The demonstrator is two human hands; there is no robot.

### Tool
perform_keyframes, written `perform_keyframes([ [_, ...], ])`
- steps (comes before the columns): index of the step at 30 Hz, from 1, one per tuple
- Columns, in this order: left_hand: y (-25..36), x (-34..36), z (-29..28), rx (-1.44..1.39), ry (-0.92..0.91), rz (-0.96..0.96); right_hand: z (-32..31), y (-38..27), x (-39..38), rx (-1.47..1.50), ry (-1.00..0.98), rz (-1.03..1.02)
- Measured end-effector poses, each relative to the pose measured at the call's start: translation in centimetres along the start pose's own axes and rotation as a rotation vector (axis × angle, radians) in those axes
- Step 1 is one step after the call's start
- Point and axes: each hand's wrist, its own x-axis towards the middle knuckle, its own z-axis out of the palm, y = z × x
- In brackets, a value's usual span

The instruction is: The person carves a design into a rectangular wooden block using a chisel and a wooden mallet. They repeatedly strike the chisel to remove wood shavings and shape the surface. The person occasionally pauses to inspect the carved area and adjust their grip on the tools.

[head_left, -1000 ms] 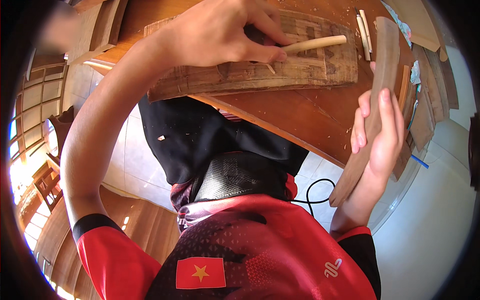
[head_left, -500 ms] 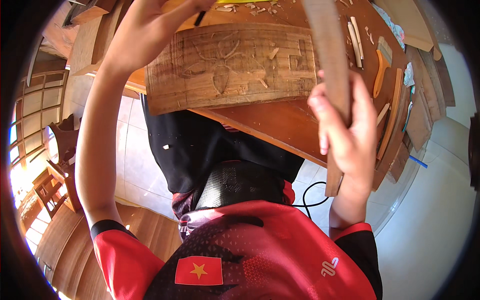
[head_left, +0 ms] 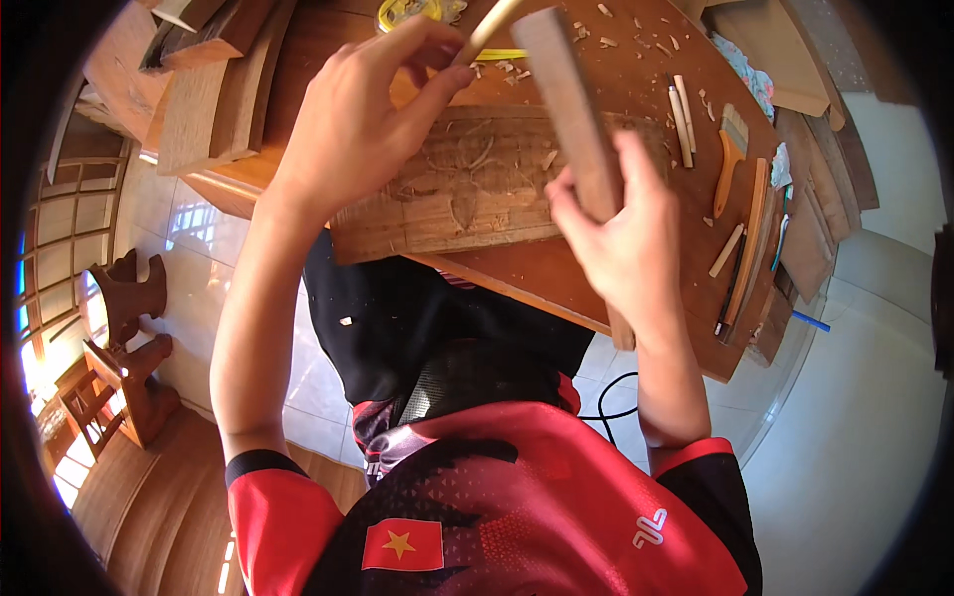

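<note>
A brown wooden board (head_left: 462, 189) with a carved flower lies near the table's front edge, partly hidden by my hands. My left hand (head_left: 373, 114) is closed around a slim tool with a pale wooden handle (head_left: 489, 32), above the board's far left part; its lower end is hidden by the fingers. My right hand (head_left: 626, 233) grips a long, flat wooden bar (head_left: 571, 104), tilted and slightly blurred, over the board's right part. The tops of the bar and the pale handle come close together.
Pale wooden sticks (head_left: 682, 124), a flat brush (head_left: 731, 154) and wood shavings lie on the brown table (head_left: 556, 273). Thick wooden planks (head_left: 214, 109) stand at the left. A yellow round item (head_left: 402, 12) sits at the far edge. More boards (head_left: 820, 194) lean at the right.
My right hand has moved left with the wooden bar. My left hand has come right and nearer, and its tool's pale handle now shows. The whole view has shifted somewhat.
</note>
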Motion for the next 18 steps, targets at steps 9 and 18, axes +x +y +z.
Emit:
perform_keyframes([
  [9, -0.7, -1.3, 0.6, -0.281, 0.042, -0.178, 0.9, -1.7, 0.7, 0.057, -0.122, 0.026],
  [18, -1.2, -1.6, 0.9, -0.277, 0.065, -0.217, 0.8, -1.0, 1.0, -0.029, -0.069, -0.103],
])
